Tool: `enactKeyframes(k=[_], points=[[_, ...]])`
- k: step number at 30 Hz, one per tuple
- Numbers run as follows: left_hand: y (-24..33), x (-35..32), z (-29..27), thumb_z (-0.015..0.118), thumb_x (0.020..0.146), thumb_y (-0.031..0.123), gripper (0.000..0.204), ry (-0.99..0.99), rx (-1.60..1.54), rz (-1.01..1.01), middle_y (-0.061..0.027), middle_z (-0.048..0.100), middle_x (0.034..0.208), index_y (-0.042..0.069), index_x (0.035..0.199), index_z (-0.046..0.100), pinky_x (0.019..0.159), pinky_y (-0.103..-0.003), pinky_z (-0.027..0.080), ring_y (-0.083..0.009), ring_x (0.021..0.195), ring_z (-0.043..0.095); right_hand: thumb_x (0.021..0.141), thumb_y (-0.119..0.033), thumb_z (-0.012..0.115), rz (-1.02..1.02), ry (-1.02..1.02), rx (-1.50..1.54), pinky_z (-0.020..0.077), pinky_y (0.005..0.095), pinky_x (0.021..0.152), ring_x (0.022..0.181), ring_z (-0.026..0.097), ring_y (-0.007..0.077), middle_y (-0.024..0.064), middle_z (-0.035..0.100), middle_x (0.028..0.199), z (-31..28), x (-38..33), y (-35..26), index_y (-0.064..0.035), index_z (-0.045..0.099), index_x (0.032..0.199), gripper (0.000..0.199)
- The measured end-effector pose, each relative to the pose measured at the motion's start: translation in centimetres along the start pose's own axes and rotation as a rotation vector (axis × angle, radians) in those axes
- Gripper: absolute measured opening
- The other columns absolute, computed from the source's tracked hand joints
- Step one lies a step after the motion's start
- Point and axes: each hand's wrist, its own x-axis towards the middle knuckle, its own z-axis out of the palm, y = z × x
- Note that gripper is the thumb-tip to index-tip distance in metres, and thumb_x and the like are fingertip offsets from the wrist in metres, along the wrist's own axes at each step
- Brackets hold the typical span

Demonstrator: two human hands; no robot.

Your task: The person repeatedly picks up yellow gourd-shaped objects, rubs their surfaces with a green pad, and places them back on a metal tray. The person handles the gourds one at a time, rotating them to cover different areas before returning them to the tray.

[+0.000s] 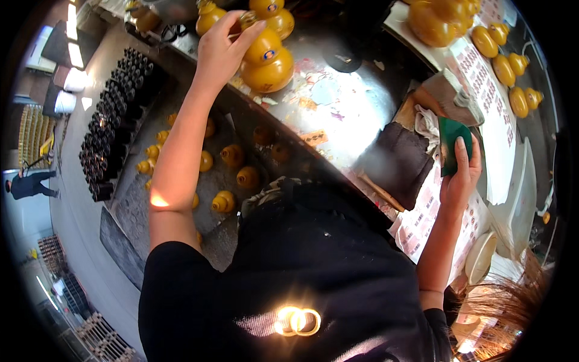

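Note:
My left hand point(218, 53) reaches to the far edge of the work table and closes its fingers around the top of a glossy yellow gourd-shaped bottle point(269, 71). The bottle stands on the table and carries a small round label on its upper bulb. More such gourds stand just behind it, partly cut off by the picture's edge. On the right, my right hand point(465, 172) grips a flat dark green sheet-like piece point(456, 140), its thumb across the face. Below that piece lies a dark folded cloth point(398, 163), with a crumpled white rag point(427, 125) beside it.
A wooden-handled tool point(380, 190) lies at the table's near edge. Printed label sheets point(476, 72) and more yellow gourds point(503, 71) are at the right. Several gourds point(224, 201) stand on the floor at left, near rows of black containers point(111, 120). Another person point(33, 185) stands farther left.

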Motion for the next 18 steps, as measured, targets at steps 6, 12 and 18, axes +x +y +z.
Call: enactKeyframes(k=[6,12,18], points=[[-2.7,-3.0,-4.0,0.058,0.095,0.031,0.042,0.064,-0.3,-0.031,-0.0122,0.06,0.122,0.001,0.126,0.055,0.096,-0.029,0.044,-0.0174,0.112,0.058,0.095,-0.01,0.052,0.161,-0.086,0.201,0.0465,0.0229,0.065,0.072,0.058,0.0114,0.0064,0.061,0.093,2.6,-0.5,-0.1,0.0003,0.05,0.121,0.028],[-25.2,-22.2,-11.1,0.061,0.092,0.013,0.017,0.589,0.219,-0.43,-0.0072,0.066,0.091,0.001,0.103,0.065,0.072,-0.03,0.049,-0.0145,0.081,0.063,0.1,-0.032,0.037,0.612,0.027,0.426,0.0347,0.0288,0.059,0.067,0.044,0.0163,0.0057,0.046,0.076,9.8,-3.1,-0.8,-0.0059,0.05,0.1,0.029],[-36.0,-37.8,-9.2,0.062,0.088,0.017,0.035,0.097,0.771,-0.886,-0.0195,0.06,0.117,0.005,0.12,0.058,0.093,-0.035,0.044,-0.0345,0.107,0.058,0.101,-0.036,0.035,0.643,-0.333,0.437,0.0328,0.0302,0.048,0.052,0.038,0.0166,0.0037,0.04,0.07,8.8,-3.7,2.7,-0.0093,0.042,0.076,0.037]])
